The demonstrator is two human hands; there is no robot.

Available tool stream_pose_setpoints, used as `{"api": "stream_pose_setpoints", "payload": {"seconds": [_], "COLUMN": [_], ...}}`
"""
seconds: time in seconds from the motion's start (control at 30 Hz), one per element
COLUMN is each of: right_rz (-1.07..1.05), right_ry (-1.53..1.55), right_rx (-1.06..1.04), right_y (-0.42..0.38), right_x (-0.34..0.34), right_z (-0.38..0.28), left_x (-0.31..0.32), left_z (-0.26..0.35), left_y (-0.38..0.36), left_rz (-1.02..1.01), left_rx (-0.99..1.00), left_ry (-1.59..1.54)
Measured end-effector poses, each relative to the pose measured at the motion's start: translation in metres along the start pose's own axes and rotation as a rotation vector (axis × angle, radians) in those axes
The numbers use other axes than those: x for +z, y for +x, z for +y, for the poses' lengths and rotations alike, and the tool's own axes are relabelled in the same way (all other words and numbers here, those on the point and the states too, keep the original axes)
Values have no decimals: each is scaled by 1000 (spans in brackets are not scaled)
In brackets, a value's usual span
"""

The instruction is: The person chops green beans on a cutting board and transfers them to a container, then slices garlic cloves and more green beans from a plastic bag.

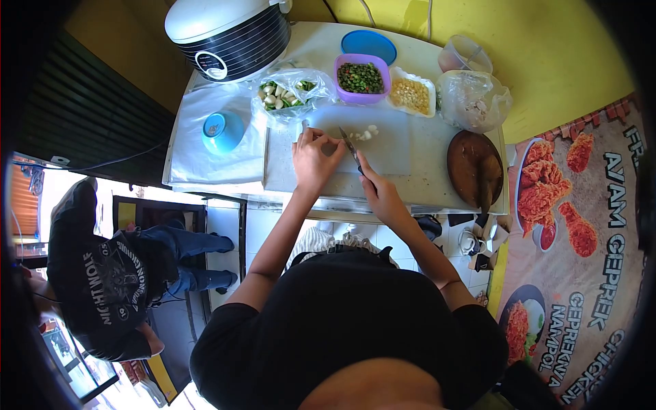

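My right hand (380,195) grips a knife (350,147) by its dark handle, the blade pointing away from me over a pale cutting board (386,160). Just left of the blade, my left hand (316,160) has its fingers bent and pinched together. What lies between those fingertips is hidden or too small to name. A small whitish item (305,126) shows beyond the left fingers. Chopped white pieces (365,133) lie on the board, right of the blade tip.
Behind the board are a bag of white-and-green vegetables (283,94), a purple tub (378,98) of chopped greens, a tray of yellowish pieces (411,94) and a plastic bag (475,102). A blue cup (222,132) stands left; a brown mortar (459,167) with pestle right. Another person (102,280) stands left.
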State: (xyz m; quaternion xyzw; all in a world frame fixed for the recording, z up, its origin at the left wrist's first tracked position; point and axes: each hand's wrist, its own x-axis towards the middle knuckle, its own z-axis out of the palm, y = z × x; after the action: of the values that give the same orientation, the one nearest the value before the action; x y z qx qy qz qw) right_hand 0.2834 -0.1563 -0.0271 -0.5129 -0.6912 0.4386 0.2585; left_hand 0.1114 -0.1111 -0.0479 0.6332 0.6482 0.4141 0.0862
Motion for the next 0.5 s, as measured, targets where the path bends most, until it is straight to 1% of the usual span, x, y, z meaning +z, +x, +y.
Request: {"api": "stream_pose_setpoints", "payload": {"seconds": [0.13, 0.2, 0.23, 0.3, 0.33, 0.4, 0.47, 0.5], "right_rz": [-2, -7, -6, 97, 97, 21, 26, 32], "right_ry": [2, -152, -152, 22, 24, 25, 32, 39], "right_rx": [-21, -21, -18, -218, -219, -57, -74, -93], "right_y": [1, 4, 6, 10, 9, 5, 2, 2], "right_x": [3, 5, 6, 7, 4, -6, -7, -8], "right_z": [8, 9, 13, 16, 13, 6, 9, 8], "left_x": [1, 0, -1, -2, -3, -3, -2, -3], "left_z": [-2, -2, -1, -3, -4, -8, -13, -14], "left_y": [0, 0, 0, 2, 3, 5, 9, 10], "left_rz": [6, -1, -8, -11, -24, -38, -76, -76], "left_rx": [-4, -12, -11, -5, 5, 11, 80, 80], "left_ry": [-6, -14, -22, -29, -24, -21, -9, -9]}}
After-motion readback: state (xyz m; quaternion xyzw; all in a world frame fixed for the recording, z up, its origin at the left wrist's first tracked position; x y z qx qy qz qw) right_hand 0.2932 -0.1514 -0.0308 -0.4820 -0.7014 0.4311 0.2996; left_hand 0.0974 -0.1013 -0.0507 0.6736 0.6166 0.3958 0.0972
